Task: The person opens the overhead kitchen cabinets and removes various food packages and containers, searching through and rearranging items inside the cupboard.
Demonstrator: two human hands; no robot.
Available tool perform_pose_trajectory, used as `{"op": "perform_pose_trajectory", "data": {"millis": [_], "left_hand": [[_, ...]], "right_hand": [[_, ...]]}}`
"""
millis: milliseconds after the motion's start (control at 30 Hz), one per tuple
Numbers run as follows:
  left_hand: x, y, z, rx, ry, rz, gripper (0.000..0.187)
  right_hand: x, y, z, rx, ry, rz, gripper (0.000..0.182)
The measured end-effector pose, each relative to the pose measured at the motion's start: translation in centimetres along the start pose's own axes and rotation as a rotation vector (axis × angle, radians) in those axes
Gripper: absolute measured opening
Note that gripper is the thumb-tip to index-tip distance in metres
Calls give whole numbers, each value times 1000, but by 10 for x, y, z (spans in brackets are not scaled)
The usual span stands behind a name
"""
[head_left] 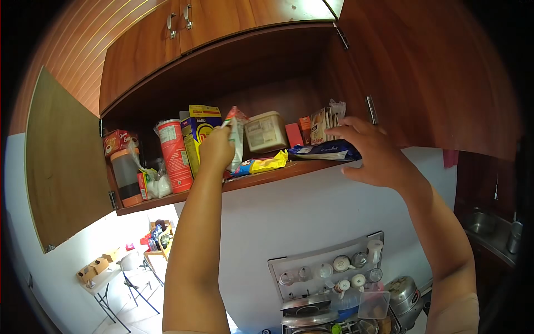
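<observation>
My left hand (pixel 217 147) is closed on a white, red and green packet (pixel 236 136) standing on the cabinet shelf. To its left are a yellow and purple box (pixel 197 131) and a tall red canister (pixel 176 156). A yellow and blue wrapper (pixel 261 164) lies at the shelf's front edge, below a beige plastic tub (pixel 266 132). My right hand (pixel 375 153) is open, fingers spread, in front of the shelf's right end. Nearest to it are a dark blue packet (pixel 325 150) lying flat and several upright brown packets (pixel 321 125).
Both cabinet doors stand open, the left door (pixel 67 161) and the right door (pixel 428 72). A jar with an orange lid (pixel 127 175) stands at the shelf's left end. Below are a rack with cups (pixel 342 263), a metal pot (pixel 403 295) and a sink (pixel 479 222).
</observation>
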State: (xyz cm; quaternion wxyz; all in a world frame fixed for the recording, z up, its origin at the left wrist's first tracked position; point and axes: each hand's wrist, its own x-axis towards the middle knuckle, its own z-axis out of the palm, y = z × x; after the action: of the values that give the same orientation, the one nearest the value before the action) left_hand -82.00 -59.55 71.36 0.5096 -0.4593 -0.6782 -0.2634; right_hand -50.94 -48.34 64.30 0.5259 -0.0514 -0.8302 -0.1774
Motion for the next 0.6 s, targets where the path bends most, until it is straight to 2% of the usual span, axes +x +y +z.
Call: {"op": "perform_pose_trajectory", "data": {"millis": [67, 100, 200, 233, 300, 433, 500, 600], "left_hand": [[-6, -9, 5, 19, 160, -135, 41], [-9, -8, 4, 21, 164, -139, 41], [-13, -6, 0, 39, 186, -267, 42], [-14, -6, 1, 40, 184, -271, 42], [-15, -8, 4, 0, 245, -263, 41], [-18, -9, 6, -62, 305, -242, 42], [-15, -6, 2, -82, 327, -236, 42], [-19, -2, -4, -124, 215, -326, 41]], "right_hand": [[7, -15, -5, -10, 192, -99, 46], [14, -23, -7, -9, 193, -105, 46], [39, -54, -7, 118, 75, -81, 31], [50, -60, 1, 119, 72, -84, 31], [84, -64, 23, 105, 64, -34, 19], [147, -59, 72, -217, -170, 67, 22], [167, -46, 102, -394, -203, 91, 26], [180, -30, 124, -444, -251, 164, 24]]}}
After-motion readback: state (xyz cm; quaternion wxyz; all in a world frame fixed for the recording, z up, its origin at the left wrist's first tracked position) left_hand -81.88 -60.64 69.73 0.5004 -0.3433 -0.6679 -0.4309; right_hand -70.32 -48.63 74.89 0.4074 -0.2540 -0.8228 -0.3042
